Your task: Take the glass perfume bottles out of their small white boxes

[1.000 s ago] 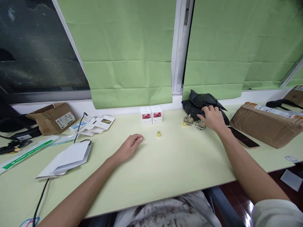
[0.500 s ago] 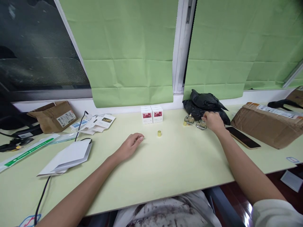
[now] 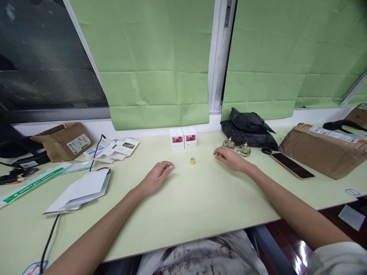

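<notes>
My left hand [image 3: 158, 176] rests on the pale green table [image 3: 200, 202] with its fingers loosely curled and nothing in them. A small gold cap [image 3: 192, 161] stands a little to its right. My right hand [image 3: 231, 158] lies palm down on the table, fingers pointing left toward that cap, just in front of two small round glass bottles [image 3: 228, 143] [image 3: 244, 149]. Whether it holds anything is hidden under the fingers. Two white boxes with red pictures [image 3: 183, 138] stand behind the cap.
A black plastic bag [image 3: 249, 128] lies behind the bottles. To the right are a phone [image 3: 291, 165] and a brown parcel [image 3: 323, 149]. At the left lie a white envelope [image 3: 83, 190], a black cable [image 3: 51, 238], paper cards [image 3: 116, 149] and an open cardboard box [image 3: 64, 141].
My right hand left the black bag and the bottles and slid left across the table. A second small gold cap beside the left bottle is no longer visible. My left hand stayed still.
</notes>
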The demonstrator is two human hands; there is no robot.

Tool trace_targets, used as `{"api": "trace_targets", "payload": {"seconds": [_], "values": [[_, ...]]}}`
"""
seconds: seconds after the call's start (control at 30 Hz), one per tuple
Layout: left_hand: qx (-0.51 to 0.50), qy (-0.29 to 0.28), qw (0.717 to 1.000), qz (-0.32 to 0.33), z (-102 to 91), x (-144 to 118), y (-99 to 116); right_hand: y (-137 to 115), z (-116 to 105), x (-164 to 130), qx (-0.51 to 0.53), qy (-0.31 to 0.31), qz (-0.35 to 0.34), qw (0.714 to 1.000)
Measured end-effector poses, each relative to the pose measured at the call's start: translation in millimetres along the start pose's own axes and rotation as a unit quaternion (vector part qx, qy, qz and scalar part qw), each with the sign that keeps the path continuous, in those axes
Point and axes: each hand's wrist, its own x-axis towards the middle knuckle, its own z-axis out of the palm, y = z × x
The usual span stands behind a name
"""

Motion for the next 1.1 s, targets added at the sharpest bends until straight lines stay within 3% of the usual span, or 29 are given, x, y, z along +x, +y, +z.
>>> {"api": "trace_targets", "payload": {"seconds": [0.1, 0.23, 0.4, 0.57, 0.9, 1.1], "values": [[0.002, 0.003, 1.000, 0.006, 0.5, 0.1, -1.5, -27.0, 23.0, 16.9, 0.027, -0.028, -0.032, 0.999], [0.005, 0.005, 1.000, 0.006, 1.0, 0.2, -2.2, -39.2, 35.5, 35.6, -0.036, -0.054, -0.026, 0.998], [0.004, 0.000, 1.000, 0.001, 0.2, -0.5, 1.1, -40.1, 38.5, 38.1, -0.041, -0.085, -0.028, 0.995], [0.007, 0.003, 1.000, 0.000, -0.1, -1.1, 2.3, -52.8, 41.4, 44.4, 0.015, -0.048, -0.052, 0.997], [0.005, -0.001, 1.000, -0.004, -0.4, -1.2, 2.2, -59.9, 59.8, 62.8, -0.027, -0.060, -0.086, 0.994], [0.011, -0.001, 1.000, 0.007, 0.6, -0.1, -0.9, -66.0, 50.3, 63.3, -0.090, -0.082, -0.084, 0.989]]}}
